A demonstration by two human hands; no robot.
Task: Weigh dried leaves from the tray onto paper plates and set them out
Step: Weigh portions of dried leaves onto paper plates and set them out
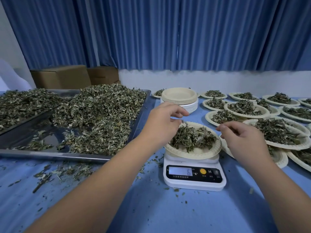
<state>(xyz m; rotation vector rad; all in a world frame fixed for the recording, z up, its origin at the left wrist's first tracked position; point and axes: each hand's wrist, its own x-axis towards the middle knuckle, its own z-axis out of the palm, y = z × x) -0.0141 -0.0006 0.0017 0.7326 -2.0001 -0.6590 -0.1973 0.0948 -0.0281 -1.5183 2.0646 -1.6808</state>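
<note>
- Pale paper plate (193,154) with dried leaves (193,137) is set on the white kitchen scale (193,181);
- a few leaves are pinched by the left hand (162,122) above the plate;
- the right hand (244,140) is curled near the rim; whether anything is held cannot be told.

Blue curtain (151,31) behind; two cardboard boxes (62,77) below it, far left.

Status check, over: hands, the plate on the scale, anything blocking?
Left hand pinching a leaf bit over the plate on the scale. Right hand curled beside it, contents unclear. Nothing blocking.
</note>
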